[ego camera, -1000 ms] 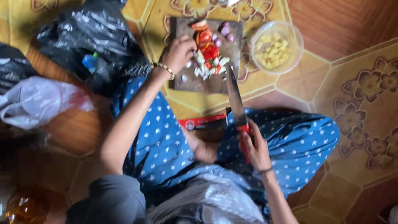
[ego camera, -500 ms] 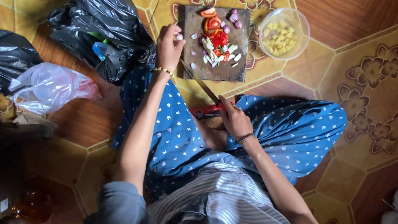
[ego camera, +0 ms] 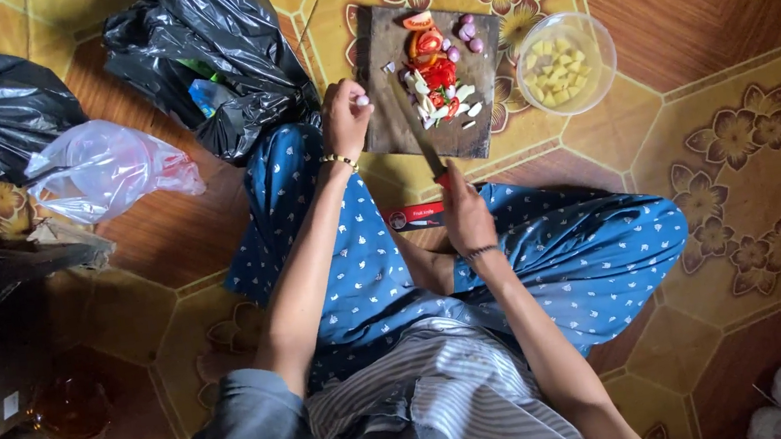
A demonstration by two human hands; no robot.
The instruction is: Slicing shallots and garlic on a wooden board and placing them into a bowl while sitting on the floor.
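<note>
one board [ego camera: 393, 100], one knife [ego camera: 420, 136], one bowl [ego camera: 567, 62] (clear plastic).

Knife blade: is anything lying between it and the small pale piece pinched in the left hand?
Nothing visible. The knife, held in the right hand, angles across bare cutting board toward the left hand and its pale piece. The cut tomato and pale slices lie on the blade's far side.
</note>
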